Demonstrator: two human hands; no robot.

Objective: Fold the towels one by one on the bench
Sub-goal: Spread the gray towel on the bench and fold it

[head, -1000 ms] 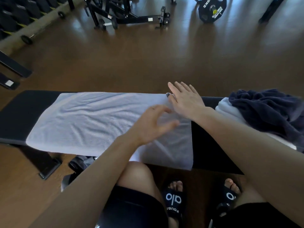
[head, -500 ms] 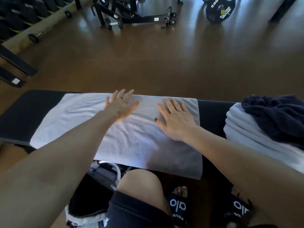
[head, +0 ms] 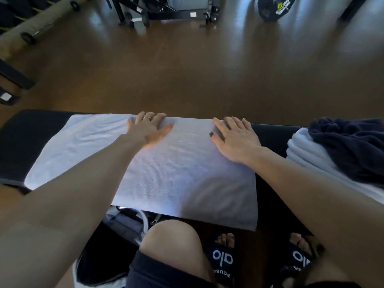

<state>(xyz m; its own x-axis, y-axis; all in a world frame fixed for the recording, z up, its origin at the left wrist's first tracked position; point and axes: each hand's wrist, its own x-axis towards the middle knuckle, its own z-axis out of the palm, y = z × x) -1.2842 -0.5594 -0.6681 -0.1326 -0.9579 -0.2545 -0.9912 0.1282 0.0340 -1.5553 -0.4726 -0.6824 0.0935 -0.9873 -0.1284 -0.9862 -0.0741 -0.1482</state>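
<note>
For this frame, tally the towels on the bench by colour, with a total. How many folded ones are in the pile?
White towel spread flat on the black padded bench, under both hands: 1
White folded towels stacked at the right end: count unclear, layers merge
Dark navy crumpled towel on top of that stack: 1
Total: 2 clearly separate towels, plus the white stack.

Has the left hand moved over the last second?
Yes. The left hand has moved from the white towel's near middle to its far edge, along the far side of the bench, lying flat there.
</note>
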